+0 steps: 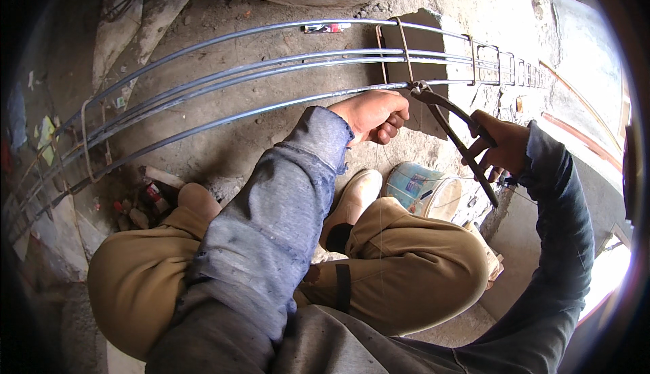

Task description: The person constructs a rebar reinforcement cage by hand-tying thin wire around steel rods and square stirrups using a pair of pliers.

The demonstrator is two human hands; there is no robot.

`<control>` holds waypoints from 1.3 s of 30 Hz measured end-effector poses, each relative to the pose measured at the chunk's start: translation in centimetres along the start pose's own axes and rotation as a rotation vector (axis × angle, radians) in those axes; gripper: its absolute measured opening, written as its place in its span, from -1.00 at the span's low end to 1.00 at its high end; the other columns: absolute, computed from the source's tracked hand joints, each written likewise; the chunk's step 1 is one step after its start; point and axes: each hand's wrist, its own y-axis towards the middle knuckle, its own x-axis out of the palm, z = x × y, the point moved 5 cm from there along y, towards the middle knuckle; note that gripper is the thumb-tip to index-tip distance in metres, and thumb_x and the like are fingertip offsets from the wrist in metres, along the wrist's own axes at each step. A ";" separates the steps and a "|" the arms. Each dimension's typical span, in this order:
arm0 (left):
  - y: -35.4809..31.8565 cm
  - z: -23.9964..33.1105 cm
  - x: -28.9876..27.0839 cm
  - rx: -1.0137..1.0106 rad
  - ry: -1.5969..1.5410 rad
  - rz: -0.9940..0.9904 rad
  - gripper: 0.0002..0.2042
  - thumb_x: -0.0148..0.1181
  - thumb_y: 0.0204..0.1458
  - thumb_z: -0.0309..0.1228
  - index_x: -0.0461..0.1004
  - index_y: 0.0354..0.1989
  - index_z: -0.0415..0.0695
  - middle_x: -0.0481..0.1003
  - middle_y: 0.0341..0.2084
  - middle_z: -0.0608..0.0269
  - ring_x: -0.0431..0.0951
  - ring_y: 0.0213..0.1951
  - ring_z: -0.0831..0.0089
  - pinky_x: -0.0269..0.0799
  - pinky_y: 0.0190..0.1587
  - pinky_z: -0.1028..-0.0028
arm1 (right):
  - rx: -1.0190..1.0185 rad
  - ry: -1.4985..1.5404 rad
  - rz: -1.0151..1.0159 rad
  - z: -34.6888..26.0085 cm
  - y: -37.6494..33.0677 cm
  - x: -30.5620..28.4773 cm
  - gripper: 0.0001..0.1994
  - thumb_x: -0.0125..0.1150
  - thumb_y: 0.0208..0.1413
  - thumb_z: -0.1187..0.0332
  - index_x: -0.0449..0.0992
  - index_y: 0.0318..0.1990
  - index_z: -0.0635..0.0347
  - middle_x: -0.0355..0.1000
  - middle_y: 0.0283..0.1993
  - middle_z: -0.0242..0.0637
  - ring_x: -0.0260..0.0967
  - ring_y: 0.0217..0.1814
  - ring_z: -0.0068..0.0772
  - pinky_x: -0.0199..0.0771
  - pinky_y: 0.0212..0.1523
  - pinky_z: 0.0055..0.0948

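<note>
A long cage of steel reinforcing bars [271, 68] runs across in front of me, with square stirrups [404, 49] around the bars. My right hand [501, 142] is wrapped around the handles of dark pincers [448, 120]. Their jaws meet the nearest bar at the foot of a stirrup. My left hand [376, 116] is closed just left of the jaws, against the near bar. From its curled fingers a thin wire [380, 238] trails down over my trousers; the grip itself is partly hidden. Other fine strands show near my right hand.
Beside my shoe [355, 198] a pale blue bucket [423, 188] lies tipped. A dark block [423, 69] sits behind the bars at the stirrup. Rubble and scraps [145, 201] lie at left. A small red-and-white packet [326, 28] rests beyond the bars.
</note>
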 end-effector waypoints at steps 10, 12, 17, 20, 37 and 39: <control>-0.2 -0.1 0.2 0.026 0.057 0.025 -0.86 -0.04 0.01 -0.45 0.21 -0.56 -0.05 0.13 -0.63 0.46 0.16 -0.61 0.66 0.13 -0.59 0.61 | -0.109 0.195 0.000 1.6 0.3 0.5 -0.53 -0.12 -0.22 0.70 0.09 -0.04 0.22 0.40 -0.28 -0.03 0.50 -0.34 -0.14 0.58 -0.47 -0.27; 0.0 -0.1 0.2 0.036 0.076 0.020 -0.88 -0.03 0.01 -0.44 0.21 -0.54 -0.06 0.15 -0.61 0.45 0.18 -0.60 0.64 0.16 -0.58 0.59 | -0.095 0.525 -0.059 1.4 -0.3 1.3 -0.45 -0.10 -0.26 0.69 0.06 0.01 0.21 0.36 -0.27 -0.02 0.49 -0.32 -0.08 0.60 -0.44 -0.20; 0.4 -0.6 -0.1 0.046 0.087 -0.012 -0.91 -0.02 0.02 -0.41 0.24 -0.48 -0.07 0.21 -0.58 0.41 0.27 -0.54 0.58 0.28 -0.48 0.53 | -0.082 0.687 -0.040 1.5 -1.2 2.6 -0.47 -0.01 -0.08 0.50 0.08 0.13 0.22 0.32 -0.35 -0.12 0.44 -0.50 -0.21 0.55 -0.54 -0.30; 0.4 -0.7 -0.1 0.069 0.087 -0.030 -0.92 -0.02 0.03 -0.38 0.28 -0.41 -0.10 0.31 -0.52 0.33 0.39 -0.45 0.51 0.38 -0.39 0.47 | 0.039 0.699 0.081 1.7 -1.4 2.8 -0.59 0.06 0.09 0.26 0.27 0.07 0.26 0.30 -0.41 -0.23 0.38 -0.53 -0.39 0.45 -0.59 -0.43; 3.8 -1.8 6.9 0.328 -0.562 0.441 -0.71 0.28 -0.08 -0.22 0.35 -0.35 -0.12 0.39 -0.50 0.32 0.48 -0.47 0.47 0.46 -0.44 0.42 | -0.229 -0.176 0.502 2.8 0.5 3.2 -0.61 0.15 0.09 0.08 0.40 -0.38 0.33 0.34 -0.62 -0.10 0.36 -0.56 -0.16 0.32 -0.45 -0.20; 4.3 -1.4 7.1 0.323 -0.581 0.478 -0.71 0.30 -0.08 -0.25 0.32 -0.38 -0.13 0.36 -0.53 0.31 0.45 -0.54 0.48 0.42 -0.52 0.44 | -0.199 -0.203 0.500 2.7 0.5 3.9 -0.63 0.14 0.09 0.10 0.42 -0.35 0.32 0.36 -0.61 -0.06 0.36 -0.54 -0.07 0.32 -0.44 -0.19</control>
